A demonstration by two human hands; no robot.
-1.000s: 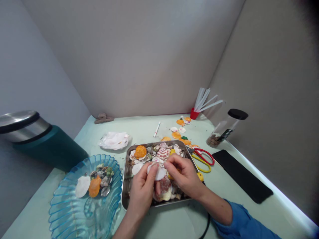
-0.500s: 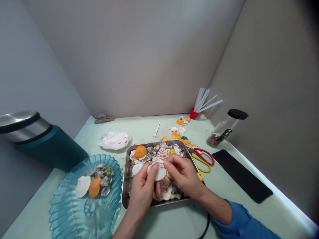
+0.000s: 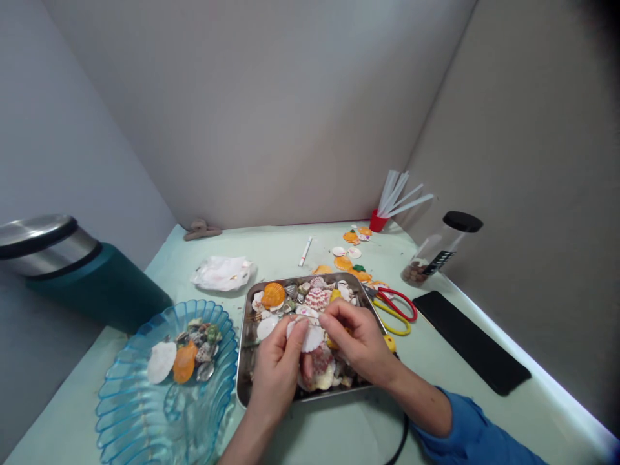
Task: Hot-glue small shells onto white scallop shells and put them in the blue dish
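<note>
Over a metal tray (image 3: 245, 381) full of mixed seashells, my left hand (image 3: 278, 361) pinches a white scallop shell (image 3: 314, 338) between thumb and fingers. My right hand (image 3: 361, 345) is closed at the shell's upper right edge, thumb and forefinger pressed together. Something thin and pale seems to run between the fingertips of both hands, too small to name. Under the hands lie a reddish shell (image 3: 321, 359), a striped shell (image 3: 318, 298) and an orange scallop (image 3: 274, 295). A yellow object (image 3: 389, 343) shows partly behind my right wrist.
A blue glass dish (image 3: 121, 381) with shells stands left, beside a teal bottle (image 3: 106, 284). Behind are a white packet (image 3: 223, 273) and a marker (image 3: 305, 252). Rightward lie red-and-yellow-handled pliers or scissors (image 3: 400, 307), a black phone-like slab (image 3: 472, 342), a jar (image 3: 438, 252) and a red cup (image 3: 378, 222) of sticks.
</note>
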